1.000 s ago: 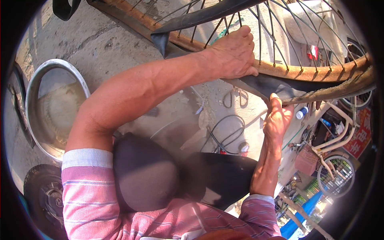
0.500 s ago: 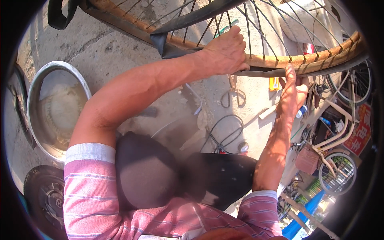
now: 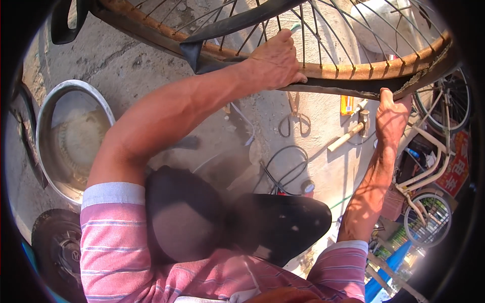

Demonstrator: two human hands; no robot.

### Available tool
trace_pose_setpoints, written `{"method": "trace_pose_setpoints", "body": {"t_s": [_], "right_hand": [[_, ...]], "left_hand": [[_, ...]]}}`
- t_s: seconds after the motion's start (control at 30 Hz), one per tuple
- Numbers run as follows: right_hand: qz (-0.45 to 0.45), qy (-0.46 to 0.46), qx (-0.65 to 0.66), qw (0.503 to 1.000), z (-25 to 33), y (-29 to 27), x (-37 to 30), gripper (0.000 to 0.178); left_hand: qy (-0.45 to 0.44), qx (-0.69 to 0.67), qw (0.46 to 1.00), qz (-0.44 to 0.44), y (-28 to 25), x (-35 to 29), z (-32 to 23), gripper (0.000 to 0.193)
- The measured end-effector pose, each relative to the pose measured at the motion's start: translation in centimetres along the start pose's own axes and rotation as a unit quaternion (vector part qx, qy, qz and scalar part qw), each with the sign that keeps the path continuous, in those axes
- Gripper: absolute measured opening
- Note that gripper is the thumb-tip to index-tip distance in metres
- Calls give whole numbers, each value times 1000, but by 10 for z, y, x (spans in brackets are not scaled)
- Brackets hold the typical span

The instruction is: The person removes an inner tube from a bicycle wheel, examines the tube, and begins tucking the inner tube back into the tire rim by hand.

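Wheel: the rusty bike wheel (image 3: pixel 348 72) spans the top of the view, above the knees and cut off by the upper edge; what props it up is out of sight, so a hard pull on one side could swing it.
Tire: the worn tire (image 3: pixel 440 66) hangs along the wheel's lower side, its edge parted from the rim (image 3: pixel 323 73) by a dark gap near the right hand; that edge looks frayed farther right, so tugging there could tear it wider.
Tube: a black rubber tube (image 3: pixel 247 21) crosses in front of the spokes, with a loose fold beside the left wrist; slack like that could get pinched between metal and rubber.
Basin: the metal basin (image 3: pixel 43 126) sits on the ground at the left, near the bent left arm in the view; a wide elbow swing might knock it, though the true gap is hard to judge.
Left hand: the left hand (image 3: pixel 275 58) is curled closed over rim and tire, fingertips by the spokes; a sudden turn could trap them.
Right hand: the right hand (image 3: pixel 394 115) pinches the tire's edge, thumb on top, other fingers mostly hidden; if that pinch slips, the rubber could snap back.
Hammer: a wooden-handled hammer (image 3: pixel 348 136) lies just left of the right forearm; it could be a stumbling point underfoot.
Scissors: dark-handled scissors (image 3: pixel 294 123) lie below the wheel; sagging rubber might catch on them.
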State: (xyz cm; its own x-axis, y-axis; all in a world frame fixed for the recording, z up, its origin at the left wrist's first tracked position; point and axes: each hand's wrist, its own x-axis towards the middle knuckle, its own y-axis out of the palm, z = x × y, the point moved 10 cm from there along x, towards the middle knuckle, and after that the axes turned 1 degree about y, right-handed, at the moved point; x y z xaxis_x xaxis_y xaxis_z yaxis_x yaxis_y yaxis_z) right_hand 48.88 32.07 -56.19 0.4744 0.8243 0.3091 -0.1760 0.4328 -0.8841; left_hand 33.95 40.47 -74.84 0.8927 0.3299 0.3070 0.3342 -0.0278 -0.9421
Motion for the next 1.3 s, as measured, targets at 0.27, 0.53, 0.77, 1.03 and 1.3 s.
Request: {"method": "trace_pose_setpoints", "body": {"t_s": [0.27, 0.53, 0.77, 1.03, 1.3], "right_hand": [[10, 98, 46, 994, -5, -17, -44, 39], [3, 132, 13, 991, -20, -32, -61, 40], [-41, 133, 232, 963, -37, -9, -43, 37], [-20, 303, 411, 859, -48, 118, -58, 62], [148, 383, 632, 658, -12, 262, -125, 70]], "left_hand": [[3, 14, 1000, 22, -4, -6, -1, 65], [14, 15, 1000, -13, -8, -10, -7, 65], [18, 14, 999, -47, -10, -11, -9, 64], [-15, 43, 999, -9, -7, -1, 0, 57], [3, 22, 999, -29, -8, 5, -9, 26]]}}
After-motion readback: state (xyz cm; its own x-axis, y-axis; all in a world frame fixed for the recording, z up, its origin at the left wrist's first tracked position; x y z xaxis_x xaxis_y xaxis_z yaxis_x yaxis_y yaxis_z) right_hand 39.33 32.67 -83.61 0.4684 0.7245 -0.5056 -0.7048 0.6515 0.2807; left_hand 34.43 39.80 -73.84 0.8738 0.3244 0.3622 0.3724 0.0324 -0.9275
